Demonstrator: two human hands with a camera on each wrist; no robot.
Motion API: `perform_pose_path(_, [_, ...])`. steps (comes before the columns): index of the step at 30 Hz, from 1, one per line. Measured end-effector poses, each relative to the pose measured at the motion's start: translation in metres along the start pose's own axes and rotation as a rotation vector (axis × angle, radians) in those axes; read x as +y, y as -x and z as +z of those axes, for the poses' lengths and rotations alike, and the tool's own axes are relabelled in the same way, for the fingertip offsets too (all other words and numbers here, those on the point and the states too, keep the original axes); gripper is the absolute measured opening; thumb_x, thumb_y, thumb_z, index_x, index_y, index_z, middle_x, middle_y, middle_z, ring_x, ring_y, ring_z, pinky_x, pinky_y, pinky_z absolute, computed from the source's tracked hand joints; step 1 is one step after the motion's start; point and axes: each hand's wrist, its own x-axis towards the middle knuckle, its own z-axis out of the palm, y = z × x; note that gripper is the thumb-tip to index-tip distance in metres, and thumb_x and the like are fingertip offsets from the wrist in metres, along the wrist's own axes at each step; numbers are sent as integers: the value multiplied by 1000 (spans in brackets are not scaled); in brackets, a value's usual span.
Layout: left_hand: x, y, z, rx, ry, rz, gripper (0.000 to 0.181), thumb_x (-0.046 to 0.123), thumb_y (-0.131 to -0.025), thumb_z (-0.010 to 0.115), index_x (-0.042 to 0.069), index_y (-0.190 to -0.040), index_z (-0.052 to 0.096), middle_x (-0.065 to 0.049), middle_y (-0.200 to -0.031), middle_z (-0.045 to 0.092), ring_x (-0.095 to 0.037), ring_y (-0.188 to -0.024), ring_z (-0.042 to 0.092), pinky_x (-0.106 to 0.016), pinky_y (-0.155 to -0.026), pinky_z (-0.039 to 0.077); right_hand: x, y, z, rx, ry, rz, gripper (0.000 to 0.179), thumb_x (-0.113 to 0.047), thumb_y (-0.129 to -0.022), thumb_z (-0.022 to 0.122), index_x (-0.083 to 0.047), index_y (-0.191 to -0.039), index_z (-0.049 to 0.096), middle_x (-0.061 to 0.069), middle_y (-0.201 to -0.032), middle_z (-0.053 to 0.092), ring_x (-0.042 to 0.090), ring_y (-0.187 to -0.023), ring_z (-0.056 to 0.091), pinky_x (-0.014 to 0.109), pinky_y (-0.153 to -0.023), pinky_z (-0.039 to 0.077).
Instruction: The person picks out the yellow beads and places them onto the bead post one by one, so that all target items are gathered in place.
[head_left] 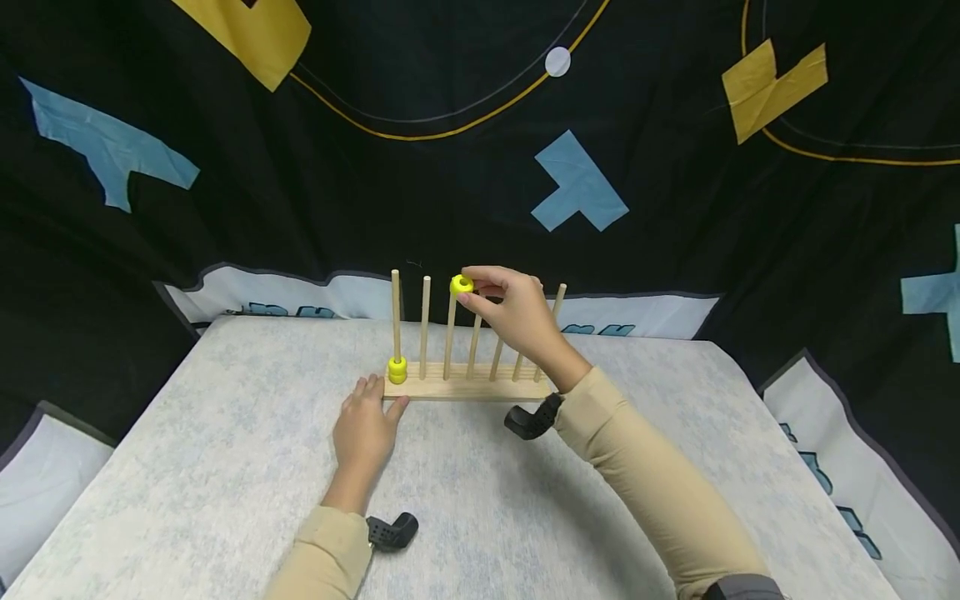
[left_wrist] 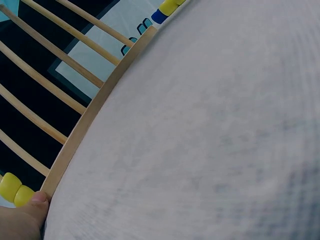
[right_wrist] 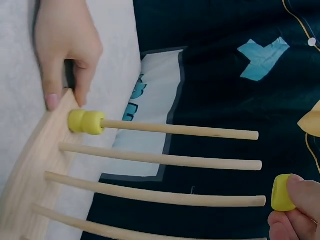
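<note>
A wooden rack with a row of upright pegs has a flat base (head_left: pixel 465 389) on the table. Two yellow beads (head_left: pixel 397 371) are stacked at the bottom of its leftmost peg (head_left: pixel 396 317). My left hand (head_left: pixel 365 429) grips the base's left end, thumb along the front edge, fingers on the other side. Between thumb and fingertips my right hand (head_left: pixel 521 317) pinches another yellow bead (right_wrist: pixel 283 193), held up at the top of the third peg (right_wrist: pixel 215 200). In the right wrist view this bead is just off the peg's tip. The right hand partly covers the pegs farther right.
Beyond the rack's far end, yellow and blue beads (left_wrist: pixel 165 11) show in the left wrist view. A pale mottled cloth covers the table (head_left: pixel 247 433). Behind it hangs a black curtain (head_left: pixel 420 200) with blue and yellow shapes.
</note>
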Motion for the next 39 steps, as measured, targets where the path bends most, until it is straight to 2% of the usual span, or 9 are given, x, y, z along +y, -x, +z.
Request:
perform_pose_path(8, [1,1,2,-12,0,-11,65,41,-97,63,-1,-144,48,-23,-152,43,-45,-142,38,-63,-110,38,-11,-27,13,-47,0,18,38,-20,-92,72,-9,-128,67,6,-120,72,15,-106,71,21,-87,58])
perform_pose_path(18, [0,1,0,18,7,-6,62,41,-96,65,0,-141,51,-23,-150,46,-45,-140,41,-63,-108,41,-29,-56,35,-123,-51,46,39,-18,-91,72,-7,-128,66,5,-117,72,11,-98,69,18,-86,57])
perform_pose_path(24, [0,0,-1,4,-1,-12,63,40,-96,65,-1,-142,51,-22,-151,46,-42,-143,39,-60,-112,38,-35,-61,44,-149,-94,66,38,-16,-91,72,-7,-128,66,4,-119,71,11,-99,69,17,-87,56])
perform_pose_path(31, [2,1,-2,5,-6,-7,64,39,-95,65,-2,-141,51,-23,-150,47,-43,-142,40,-60,-112,38,-36,-64,45,-177,-76,80,39,-16,-92,72,-8,-129,65,4,-118,71,11,-100,68,17,-87,56])
perform_pose_path(39, [0,0,-2,8,-11,-4,64,39,-95,66,-3,-141,50,-24,-149,47,-44,-141,41,-61,-109,40,-36,-63,51,-198,-33,49,38,-15,-91,72,-5,-127,66,6,-114,72,12,-97,68,17,-85,56])
